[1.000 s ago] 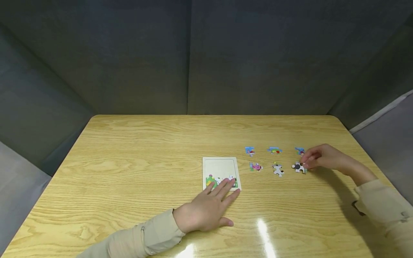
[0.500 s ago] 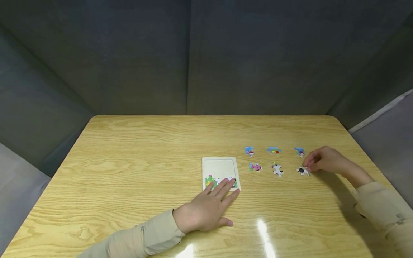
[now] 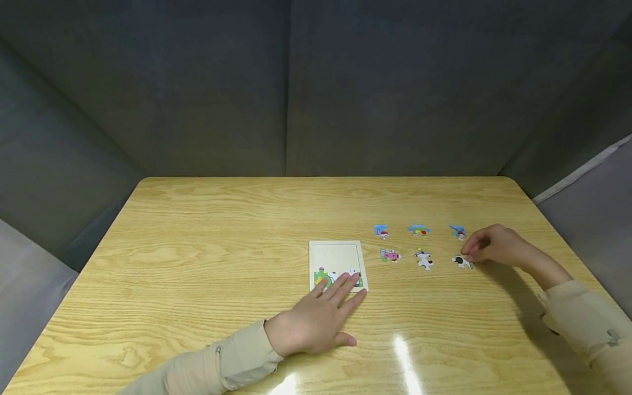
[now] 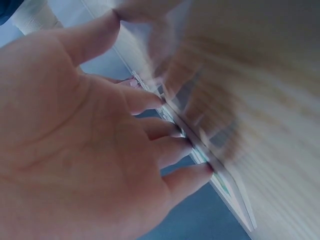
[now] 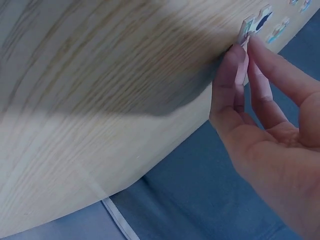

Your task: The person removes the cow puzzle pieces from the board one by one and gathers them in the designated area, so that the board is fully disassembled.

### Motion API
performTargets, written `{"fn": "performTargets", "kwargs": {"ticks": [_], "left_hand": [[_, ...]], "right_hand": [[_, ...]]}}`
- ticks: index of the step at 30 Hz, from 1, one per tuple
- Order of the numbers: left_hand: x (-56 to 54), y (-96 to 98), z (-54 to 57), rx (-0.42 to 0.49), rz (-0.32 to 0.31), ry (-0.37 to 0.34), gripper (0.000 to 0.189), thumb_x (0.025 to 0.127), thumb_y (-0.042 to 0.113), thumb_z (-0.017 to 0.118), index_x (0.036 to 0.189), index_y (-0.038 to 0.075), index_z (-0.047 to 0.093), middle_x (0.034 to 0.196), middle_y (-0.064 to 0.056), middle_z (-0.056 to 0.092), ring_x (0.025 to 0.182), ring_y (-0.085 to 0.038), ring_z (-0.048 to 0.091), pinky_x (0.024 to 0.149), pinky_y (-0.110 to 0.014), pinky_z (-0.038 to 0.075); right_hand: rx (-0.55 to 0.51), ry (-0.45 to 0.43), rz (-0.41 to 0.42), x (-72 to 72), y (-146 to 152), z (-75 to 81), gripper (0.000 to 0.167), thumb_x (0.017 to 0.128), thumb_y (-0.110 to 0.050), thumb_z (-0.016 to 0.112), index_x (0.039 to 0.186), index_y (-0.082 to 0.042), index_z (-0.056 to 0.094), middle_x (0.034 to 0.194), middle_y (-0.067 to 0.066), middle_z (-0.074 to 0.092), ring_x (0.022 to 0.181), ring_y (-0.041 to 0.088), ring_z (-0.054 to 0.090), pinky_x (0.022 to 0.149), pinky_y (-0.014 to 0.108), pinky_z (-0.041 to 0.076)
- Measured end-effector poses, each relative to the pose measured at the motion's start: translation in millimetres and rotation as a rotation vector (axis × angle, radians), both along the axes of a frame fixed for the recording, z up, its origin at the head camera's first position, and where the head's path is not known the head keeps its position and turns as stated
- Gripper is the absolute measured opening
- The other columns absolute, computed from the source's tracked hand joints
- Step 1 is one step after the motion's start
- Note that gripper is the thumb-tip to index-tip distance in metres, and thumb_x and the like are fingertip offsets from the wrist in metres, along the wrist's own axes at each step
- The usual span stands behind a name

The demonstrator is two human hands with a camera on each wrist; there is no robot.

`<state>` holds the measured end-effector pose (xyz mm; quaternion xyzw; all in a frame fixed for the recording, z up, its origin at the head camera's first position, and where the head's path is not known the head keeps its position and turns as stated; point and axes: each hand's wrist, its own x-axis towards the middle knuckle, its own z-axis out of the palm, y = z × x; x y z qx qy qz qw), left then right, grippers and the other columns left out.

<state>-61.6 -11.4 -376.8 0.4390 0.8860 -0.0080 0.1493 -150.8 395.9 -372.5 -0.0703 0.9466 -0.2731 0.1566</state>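
Wood-grain tbl (image 3: 197, 241) w/ puzzle tray (image 3: 336, 255) near ctr, loose jigsaw pcs (image 3: 424, 260) to its R.

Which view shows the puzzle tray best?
The head view: it shows the puzzle tray from above, its bare part plain, though the left hand hides some of the near edge. The left wrist view catches it only at a steep slant, partly behind the fingers; the right wrist view does not show it.

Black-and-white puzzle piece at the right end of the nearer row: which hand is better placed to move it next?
Probably the right hand: its fingers pinch that puzzle piece. The left hand rests at the near side of the puzzle board, farther off.
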Motion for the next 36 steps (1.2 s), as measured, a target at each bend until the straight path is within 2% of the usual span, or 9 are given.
{"fn": "performTargets", "kwargs": {"ticks": [6,11,16,23,31,36], "left_hand": [[-0.8,-0.1,-0.6,0.007,0.005,-0.002,0.078,0.098,0.056,0.042,0.158,0.013,0.015,0.164,-0.013,0.000,0.149,-0.026,0.003,0.116,-0.049,0.019],[-1.0,0.0,-0.7,0.007,0.007,-0.003,0.078,0.098,0.056,0.041,0.158,0.014,0.015,0.164,-0.013,-0.001,0.149,-0.026,0.002,0.116,-0.050,0.019],[-1.0,0.2,-0.6,0.008,0.006,-0.005,0.079,0.098,0.056,0.042,0.158,0.013,0.015,0.164,-0.013,-0.001,0.149,-0.026,0.001,0.116,-0.050,0.019],[-0.7,-0.5,-0.4,0.008,0.006,-0.005,0.079,0.098,0.056,0.042,0.158,0.013,0.015,0.164,-0.013,-0.002,0.149,-0.026,0.001,0.116,-0.050,0.018],[-0.5,2.9,-0.3,0.035,0.007,-0.037,0.080,0.098,0.057,0.042,0.159,0.015,0.013,0.164,-0.012,-0.002,0.149,-0.025,0.000,0.117,-0.048,0.016],[-1.4,8.8,0.0,0.036,-0.007,-0.046,0.079,0.098,0.057,0.042,0.159,0.015,0.014,0.164,-0.012,-0.001,0.149,-0.024,0.000,0.118,-0.045,0.016]], "right_hand": [[0.014,0.057,-0.020,0.8,-4.0,5.5,0.011,0.085,-0.008,0.074,0.092,0.000,0.073,0.084,0.005,0.070,0.066,0.005,0.055,0.058,0.024,0.046],[-0.040,0.070,-0.010,0.4,-14.6,7.8,0.011,0.089,-0.005,0.070,0.096,0.003,0.072,0.092,0.010,0.072,0.071,0.003,0.059,0.060,0.024,0.050],[-0.099,0.059,0.017,1.1,-35.1,12.0,0.012,0.089,-0.008,0.071,0.095,0.002,0.071,0.094,0.010,0.072,0.076,0.008,0.064,0.065,0.026,0.054],[-0.117,0.100,0.086,-1.4,-68.3,17.7,0.004,0.089,-0.004,0.071,0.091,-0.002,0.073,0.091,0.006,0.072,0.073,0.012,0.060,0.063,0.026,0.050],[-0.167,0.084,0.127,-11.9,-106.1,19.8,0.007,0.088,-0.007,0.072,0.092,-0.001,0.072,0.085,0.003,0.069,0.073,0.019,0.059,0.063,0.028,0.050],[-0.208,0.080,0.149,-19.2,-130.7,20.8,0.006,0.089,-0.005,0.071,0.093,-0.001,0.073,0.086,0.004,0.070,0.075,0.024,0.063,0.066,0.033,0.052]]}}
